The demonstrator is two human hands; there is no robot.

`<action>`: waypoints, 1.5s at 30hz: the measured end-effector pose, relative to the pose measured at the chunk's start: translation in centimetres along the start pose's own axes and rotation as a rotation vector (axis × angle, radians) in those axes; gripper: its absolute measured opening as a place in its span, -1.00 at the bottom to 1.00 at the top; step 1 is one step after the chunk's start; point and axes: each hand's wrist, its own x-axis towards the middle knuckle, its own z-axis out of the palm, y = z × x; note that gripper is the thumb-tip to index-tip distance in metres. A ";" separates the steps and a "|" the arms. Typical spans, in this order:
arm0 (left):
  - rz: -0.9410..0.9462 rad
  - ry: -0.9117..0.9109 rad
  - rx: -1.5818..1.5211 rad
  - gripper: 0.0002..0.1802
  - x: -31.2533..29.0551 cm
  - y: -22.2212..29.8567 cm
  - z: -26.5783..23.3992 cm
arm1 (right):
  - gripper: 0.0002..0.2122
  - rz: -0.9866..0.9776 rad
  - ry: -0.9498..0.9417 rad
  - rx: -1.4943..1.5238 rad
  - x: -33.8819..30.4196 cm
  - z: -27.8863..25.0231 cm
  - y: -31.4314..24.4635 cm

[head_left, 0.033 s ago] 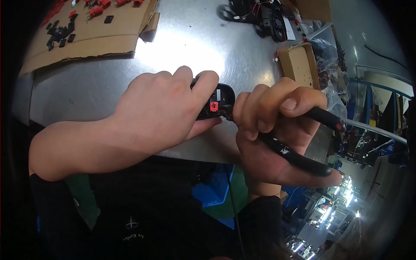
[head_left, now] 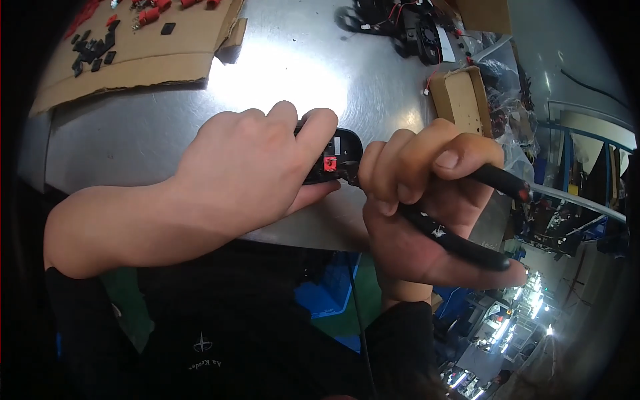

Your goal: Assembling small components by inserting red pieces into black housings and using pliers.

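Note:
My left hand (head_left: pixel 247 157) is closed around a small black plastic housing (head_left: pixel 351 142) above the metal table. The housing's rounded right end sticks out past my fingers, and a small red part (head_left: pixel 330 164) sits inside it. My right hand (head_left: pixel 427 193) grips black-handled pliers (head_left: pixel 460 245), with the two handles spread apart. The dark tip of the pliers reaches the housing's lower right edge, next to the red part. Most of the tool's head is hidden by my right fingers, so the exact contact cannot be made out.
On the metal table (head_left: pixel 280 87), a cardboard sheet (head_left: pixel 160 70) at far left carries black pieces (head_left: pixel 97 47) and red parts (head_left: pixel 148 15). Black fan units with wires (head_left: pixel 427 37) lie at the back. An open cardboard box (head_left: pixel 460 100) and plastic bags (head_left: pixel 507 93) stand right.

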 end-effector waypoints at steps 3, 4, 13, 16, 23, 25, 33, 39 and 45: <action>-0.023 -0.050 -0.018 -0.39 0.0 0.0 -0.2 | 0.15 -0.033 -0.015 0.003 0.1 0.2 0.5; -0.019 -0.042 -0.016 -0.39 -0.1 0.0 -0.2 | 0.15 -0.038 0.007 -0.013 0.1 0.3 0.6; -0.050 -0.065 -0.047 -0.48 0.1 0.7 -0.4 | 0.13 -0.006 0.025 -0.151 -0.3 0.9 1.2; -0.089 -0.052 -0.059 -0.51 -0.4 0.5 -0.2 | 0.09 0.264 0.127 -0.076 0.8 2.0 0.7; -0.116 -0.049 -0.164 -0.61 0.0 0.6 -0.6 | -0.04 0.285 0.133 -0.171 1.4 0.9 0.3; -0.070 -0.039 -0.188 -0.62 -0.4 -0.4 -0.5 | -0.21 0.244 -0.128 -0.159 1.9 0.5 0.4; 0.080 -0.053 -0.245 -0.62 1.6 -2.4 -0.3 | -0.40 0.223 -0.765 0.152 6.2 -2.2 2.5; 0.119 -0.152 -0.294 -0.71 2.8 -3.4 -0.9 | -0.26 0.282 -0.824 0.317 6.1 -2.6 4.1; 0.249 -0.135 -0.388 -0.69 3.6 -4.1 -1.3 | 0.03 0.336 -0.846 0.398 6.5 -2.2 4.9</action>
